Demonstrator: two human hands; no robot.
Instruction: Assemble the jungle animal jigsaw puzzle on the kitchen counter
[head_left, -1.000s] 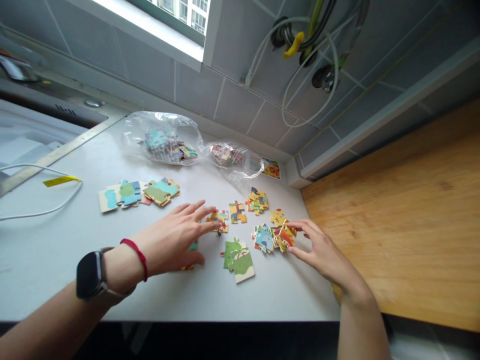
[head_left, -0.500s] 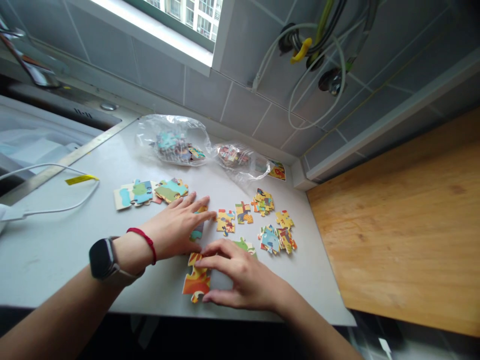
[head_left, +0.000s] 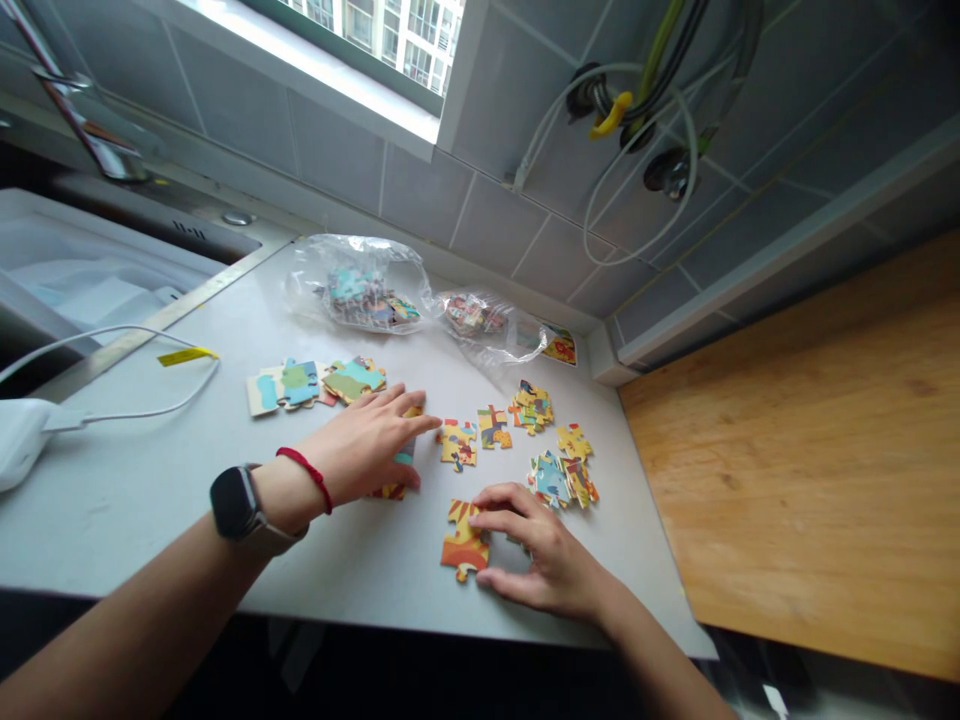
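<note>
My left hand lies flat with fingers stretched out, over puzzle pieces that it partly covers. My right hand has its fingertips and thumb on the right edge of an orange and yellow puzzle piece, which lies on the counter near the front edge. Just beyond the hands are a yellow piece with a small figure and a giraffe-patterned piece. Small piles of pieces sit to the right: a yellow pile and a pile with a light blue piece on top.
Light blue and green pieces lie at the left on the white counter. Clear plastic bags with more pieces stand by the tiled wall. A white cable, a sink and a wooden panel border the space.
My right hand has moved right, carrying the orange and yellow puzzle piece away from my left hand. My left hand stays over its pieces. The view has shifted slightly.
</note>
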